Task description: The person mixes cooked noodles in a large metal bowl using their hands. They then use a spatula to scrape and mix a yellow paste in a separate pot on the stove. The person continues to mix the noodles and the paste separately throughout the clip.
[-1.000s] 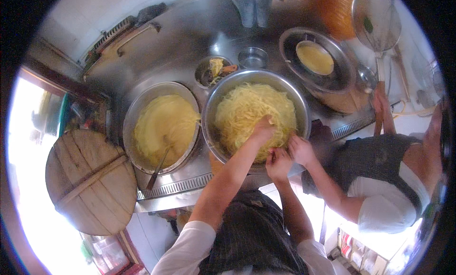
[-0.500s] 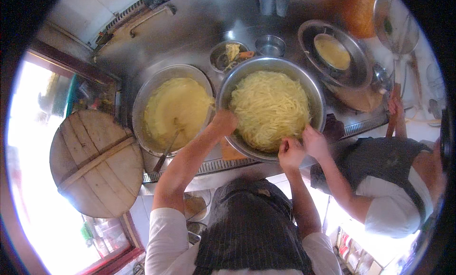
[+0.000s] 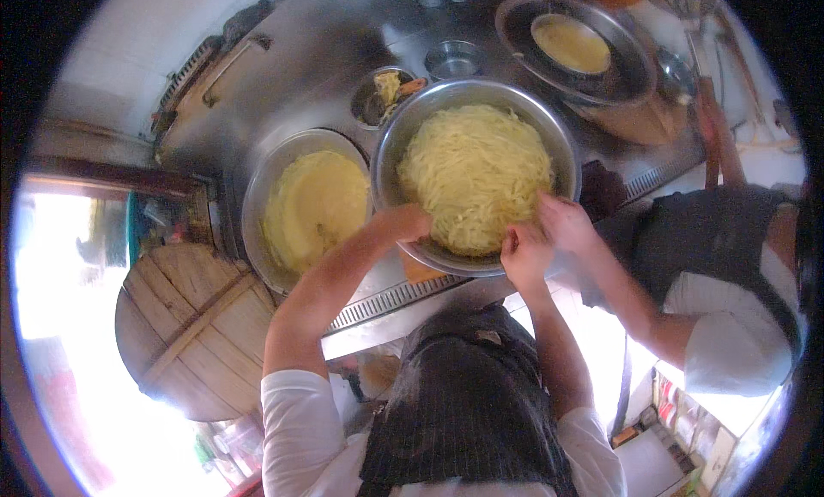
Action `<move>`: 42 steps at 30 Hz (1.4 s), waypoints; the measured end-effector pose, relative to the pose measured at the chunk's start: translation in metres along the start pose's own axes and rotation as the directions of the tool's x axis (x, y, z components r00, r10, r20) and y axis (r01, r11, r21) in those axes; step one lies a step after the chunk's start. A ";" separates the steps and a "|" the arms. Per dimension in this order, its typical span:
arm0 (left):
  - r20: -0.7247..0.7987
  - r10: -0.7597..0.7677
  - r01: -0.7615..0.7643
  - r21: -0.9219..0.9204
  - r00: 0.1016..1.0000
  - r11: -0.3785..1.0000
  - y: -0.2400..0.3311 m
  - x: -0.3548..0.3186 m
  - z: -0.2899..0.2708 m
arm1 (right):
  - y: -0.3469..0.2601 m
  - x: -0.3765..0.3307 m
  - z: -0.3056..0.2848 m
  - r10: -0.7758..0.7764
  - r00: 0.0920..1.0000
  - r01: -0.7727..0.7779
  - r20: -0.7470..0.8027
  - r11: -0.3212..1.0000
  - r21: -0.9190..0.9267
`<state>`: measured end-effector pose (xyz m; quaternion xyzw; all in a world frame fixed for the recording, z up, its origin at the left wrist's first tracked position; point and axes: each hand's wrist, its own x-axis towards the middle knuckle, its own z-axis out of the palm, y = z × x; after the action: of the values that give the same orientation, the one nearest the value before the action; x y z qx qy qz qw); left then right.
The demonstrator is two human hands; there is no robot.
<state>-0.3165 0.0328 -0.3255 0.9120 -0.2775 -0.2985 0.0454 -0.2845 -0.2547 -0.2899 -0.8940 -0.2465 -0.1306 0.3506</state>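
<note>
Progress: the pale yellow noodles (image 3: 476, 175) fill the large round steel bowl (image 3: 558, 145); judging by the hands, handling is mid-way, nothing lifted out.
Left hand (image 3: 410, 223): fingers curled over the bowl's near-left rim.
Right hand (image 3: 525, 255): fingers closed on the near rim, beside a co-worker's hand (image 3: 565, 224).
Noodles: loose, heaped, centre of the counter.

The big bowl (image 3: 403, 145) is showing as polished metal, glossy at its rim, and the noodles (image 3: 475, 172) in it are looking matt and stringy. The counter (image 3: 318, 51) is gleaming too — brushed steel, smooth (its front edge ribbed). The round lid (image 3: 193, 325) is reading as rough, planked wood — dull, unvarnished. The apron (image 3: 468, 403) is looking like dark striped cloth.
</note>
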 end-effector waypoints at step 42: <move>-0.275 0.052 -0.077 -0.081 0.960 0.994 0.036 0.015 0.013 | 0.004 -0.002 0.006 0.013 1.000 -0.011 -0.017 0.992 0.125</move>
<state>-0.3309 -0.0041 -0.3347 0.9318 -0.2844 -0.1808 0.1347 -0.2840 -0.2540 -0.2969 -0.8707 -0.2456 -0.1205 0.4087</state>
